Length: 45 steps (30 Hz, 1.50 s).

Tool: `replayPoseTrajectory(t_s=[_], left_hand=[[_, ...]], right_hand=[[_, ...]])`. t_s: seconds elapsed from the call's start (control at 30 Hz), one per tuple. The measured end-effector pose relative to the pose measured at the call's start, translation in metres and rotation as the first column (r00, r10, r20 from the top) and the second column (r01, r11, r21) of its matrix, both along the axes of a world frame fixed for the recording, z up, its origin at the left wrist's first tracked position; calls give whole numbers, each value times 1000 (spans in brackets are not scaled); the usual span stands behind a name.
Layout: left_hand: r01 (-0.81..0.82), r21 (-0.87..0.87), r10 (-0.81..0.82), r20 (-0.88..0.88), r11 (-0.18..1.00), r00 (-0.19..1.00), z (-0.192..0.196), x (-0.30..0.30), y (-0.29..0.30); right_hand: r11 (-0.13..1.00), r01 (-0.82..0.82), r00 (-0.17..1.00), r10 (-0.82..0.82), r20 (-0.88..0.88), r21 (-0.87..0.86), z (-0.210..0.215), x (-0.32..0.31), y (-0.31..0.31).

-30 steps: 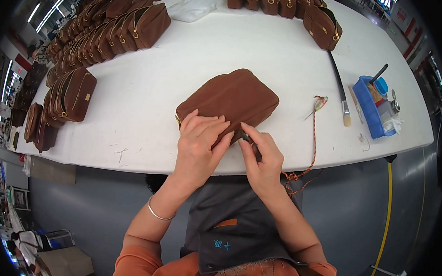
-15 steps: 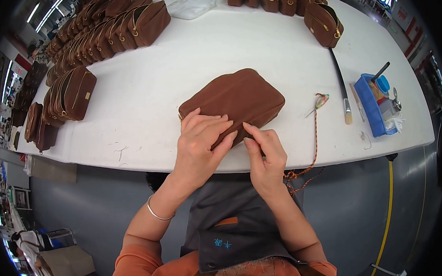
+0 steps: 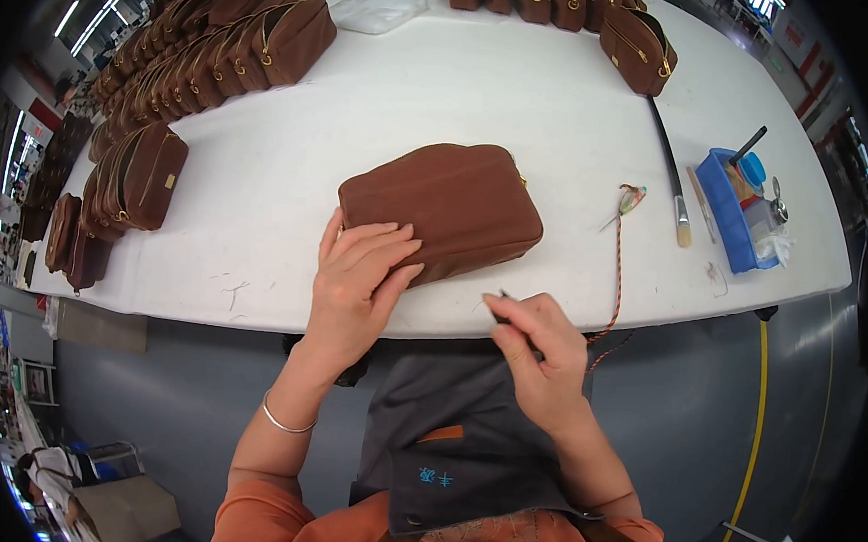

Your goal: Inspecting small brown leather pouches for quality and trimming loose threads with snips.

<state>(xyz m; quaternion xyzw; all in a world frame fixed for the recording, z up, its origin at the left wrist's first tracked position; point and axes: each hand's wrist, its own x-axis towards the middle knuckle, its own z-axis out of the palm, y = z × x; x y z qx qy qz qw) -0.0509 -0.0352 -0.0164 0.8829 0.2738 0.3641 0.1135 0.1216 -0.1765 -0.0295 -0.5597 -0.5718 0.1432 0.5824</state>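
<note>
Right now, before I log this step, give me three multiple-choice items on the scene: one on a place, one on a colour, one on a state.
1. Where does the paintbrush lie?
A. To the right of the brown pouch, beside the blue tray
B. On top of the pouch
C. Among the bags at the table's left edge

2. What colour is the tray on the white table?
A. Red
B. Blue
C. Green

3. What is the left hand doing?
A. Lifting the pouch off the table
B. Resting flat on the pouch's near edge
C. Hanging clear of the table

Answers: 1 A, the brush lies between the pouch and the tray. 2 B, its walls show blue. 3 B, the fingers lie spread on the pouch, which sits on the table, while the right hand is off it, pinching something small and dark.
</note>
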Motion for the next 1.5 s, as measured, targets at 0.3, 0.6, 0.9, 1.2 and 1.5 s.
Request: replayPoseTrajectory(t_s=[0.3,0.6,0.9,1.2,1.5], left_hand=[[-94,-81,95,4,992,995,19,0,17],[34,-307,-121,-266,951,956,43,81,97],[184,-618,-331,-130,764,935,85,106,110],[356,-578,-331,152,735,931,94,61,79],[409,-465,-230,393,785,890,93,37,62]], right_hand=[[981,154,987,-159,-28,-120,-3,29,-4],[974,-145,989,150,14,-173,4,-1,5],[915,-333,896,382,227,-227,-24,-66,53],[881,-216,866,372,333,-422,-20,-91,96],[999,-25,995,23,-96,-25,24,-22,38]])
